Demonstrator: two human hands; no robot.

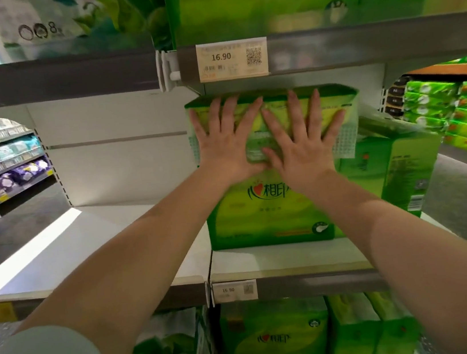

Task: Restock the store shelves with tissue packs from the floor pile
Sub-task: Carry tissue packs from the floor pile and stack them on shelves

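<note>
Both palms flat, fingers spread, left hand [226,144] and right hand [304,144] just press the upper tissue pack [338,102] sitting on the pack under them [265,217], looks light, squishy, slick film, so I'd grab the 2 side edges beyond my fingers.

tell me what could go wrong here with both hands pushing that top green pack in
1. The upper tissue pack sits stacked on a lower pack; the left hand and right hand only press flat against its soft front, so it may slide crooked or tip off.
2. Little gap shows under the shelf above, so the pack's top could catch.
3. The tilted neighbouring pack on the right might get knocked further askew.
</note>
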